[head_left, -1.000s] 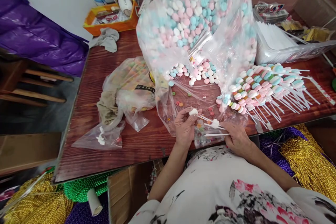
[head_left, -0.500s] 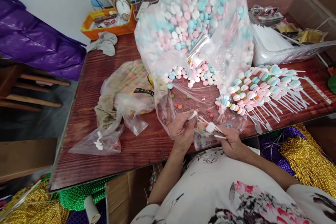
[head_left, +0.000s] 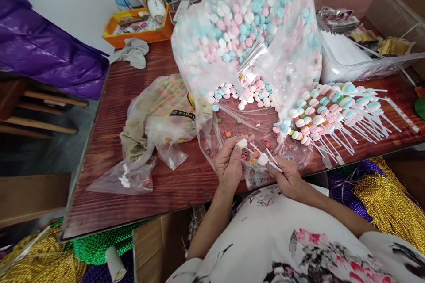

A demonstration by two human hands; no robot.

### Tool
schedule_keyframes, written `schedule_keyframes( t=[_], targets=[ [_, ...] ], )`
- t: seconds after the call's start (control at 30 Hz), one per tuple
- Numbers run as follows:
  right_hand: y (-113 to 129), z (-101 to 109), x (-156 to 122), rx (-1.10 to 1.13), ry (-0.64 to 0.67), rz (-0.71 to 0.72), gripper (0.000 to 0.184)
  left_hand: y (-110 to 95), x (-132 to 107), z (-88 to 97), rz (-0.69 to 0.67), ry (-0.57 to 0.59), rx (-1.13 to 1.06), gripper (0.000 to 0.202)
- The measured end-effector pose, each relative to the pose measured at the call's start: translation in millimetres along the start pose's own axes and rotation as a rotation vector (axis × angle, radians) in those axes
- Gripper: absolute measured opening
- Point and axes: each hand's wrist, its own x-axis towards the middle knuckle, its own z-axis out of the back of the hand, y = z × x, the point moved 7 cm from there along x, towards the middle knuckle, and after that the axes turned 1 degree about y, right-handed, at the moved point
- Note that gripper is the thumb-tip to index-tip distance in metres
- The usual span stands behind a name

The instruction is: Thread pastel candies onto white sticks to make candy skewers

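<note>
My left hand (head_left: 229, 166) pinches a white, rounded disc (head_left: 242, 143) between thumb and fingers near the table's front edge. To its right, my right hand (head_left: 288, 177) grips thin white sticks (head_left: 275, 166), with another white disc (head_left: 263, 159) on or against them near the fingertips. The stick tips point toward my left hand; contact with the pinched disc is unclear. Below and beyond the hands lie small coloured rings (head_left: 252, 154) on clear plastic. Close by on the right is a pile of sticks threaded with pink, blue and white discs (head_left: 318, 115).
A large clear bag of pastel discs (head_left: 229, 31) fills the table's middle. Left of it lies a knotted plastic bag (head_left: 159, 106). An orange tray (head_left: 139, 35) stands at the back left, a clear bin (head_left: 345, 70) at the back right. Shiny bead strands (head_left: 385, 199) lie below the table.
The white disc in my left hand has turned and now shows its rounded side. The sticks in my right hand have tilted and spread apart, and the disc on them has shifted slightly left.
</note>
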Motion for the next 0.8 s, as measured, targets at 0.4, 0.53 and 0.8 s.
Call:
schedule_keyframes(
  t=[0.4, 0.53, 0.8],
  targets=[
    [-4.0, 0.5, -0.8, 0.016, 0.027, -0.055, 0.022, 2.9, -5.0, -7.1, -0.019, 0.029, -0.108, 0.028],
    [-0.3, 5.0, -0.3, -0.016, 0.04, -0.063, 0.022, 1.7, -1.8, 4.0, -0.137, 0.003, 0.042, 0.025],
    [0.9, 3.1, -12.9, -0.016, 0.103, -0.044, 0.018, 3.6, 15.3, 14.7, -0.044, -0.148, -0.105, 0.029]
  ],
)
